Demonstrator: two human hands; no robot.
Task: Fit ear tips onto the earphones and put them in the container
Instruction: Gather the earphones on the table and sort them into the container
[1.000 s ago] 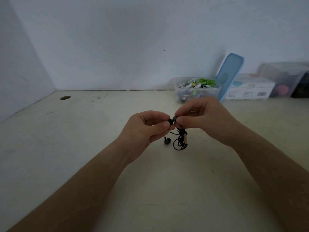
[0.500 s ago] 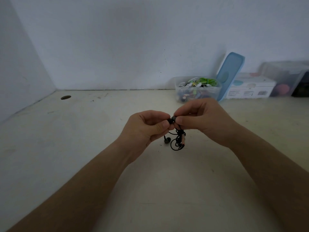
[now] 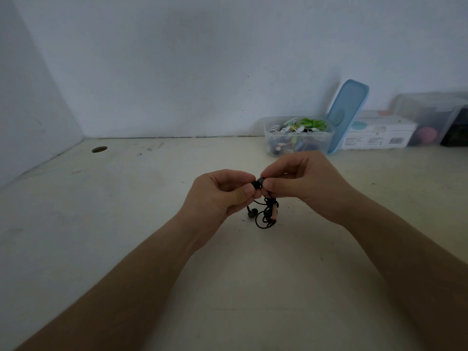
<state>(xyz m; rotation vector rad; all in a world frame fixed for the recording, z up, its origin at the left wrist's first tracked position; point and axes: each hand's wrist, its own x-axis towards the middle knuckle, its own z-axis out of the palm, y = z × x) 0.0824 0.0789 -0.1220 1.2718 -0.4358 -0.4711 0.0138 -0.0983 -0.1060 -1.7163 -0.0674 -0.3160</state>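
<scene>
I watch the left hand [image 3: 222, 196] and right hand [image 3: 304, 183] pinch one bud of the black earphones [image 3: 257, 184], cable [image 3: 263, 220] dangling toward 6 o'clock. The clear container [image 3: 278, 145] sits beyond at 1 o'clock.

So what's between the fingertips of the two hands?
A small black earbud, pinched from both sides by the left hand and right hand, its coiled black cable dangling below. The head view shows it.

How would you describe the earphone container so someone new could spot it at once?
Follow the back wall to the row of boxes at the table's far right. The container is the leftmost one, just left of the blue lid leaning on the wall. Only this clear tub is heaped with white and green earphones.
</scene>
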